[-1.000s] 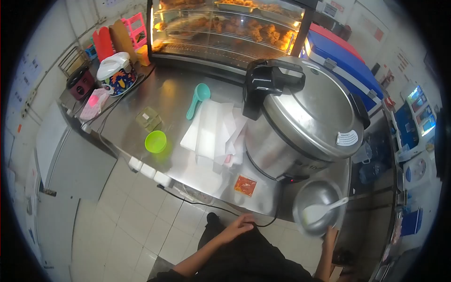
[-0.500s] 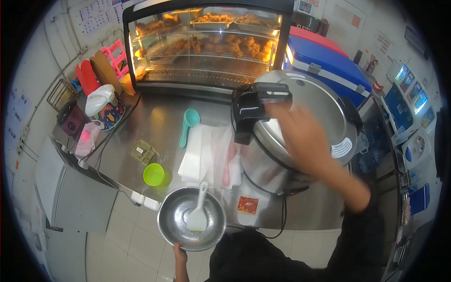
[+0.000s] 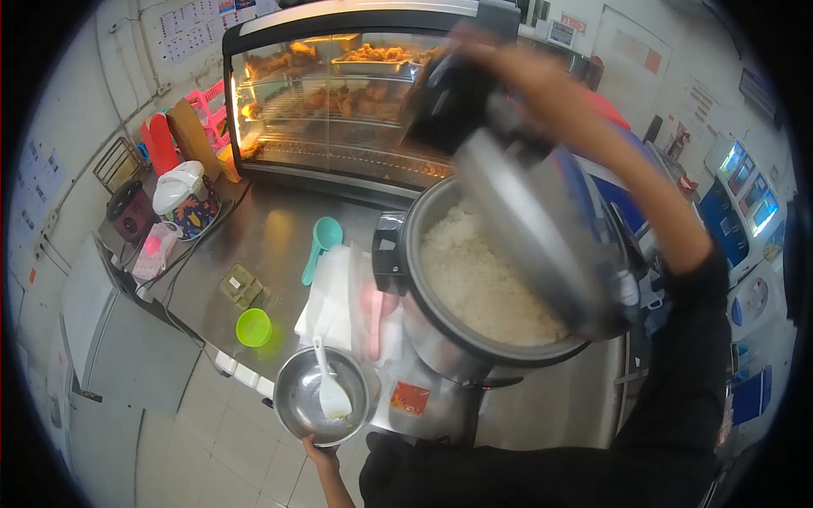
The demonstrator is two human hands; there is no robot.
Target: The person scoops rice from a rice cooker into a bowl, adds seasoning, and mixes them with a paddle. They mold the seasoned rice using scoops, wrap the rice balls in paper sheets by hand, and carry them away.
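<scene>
A steel bowl with a white rice paddle lying in it is at the counter's front edge. My left hand is closed on the bowl's near rim. To the right stands a large rice cooker, full of white rice. Its lid is tilted up on the right side, blurred by motion. My right hand, also blurred, is at the black handle on the raised lid; its fingers do not show clearly.
A lit display case of fried chicken stands behind. On the counter are a teal scoop, white sheets, a pink spoon, a green cup and a red sauce packet. A blue cooler sits behind the cooker.
The cooker's lid has swung up from closed, with my right hand rising at its handle, and rice has come into view. The bowl stays in my left hand.
</scene>
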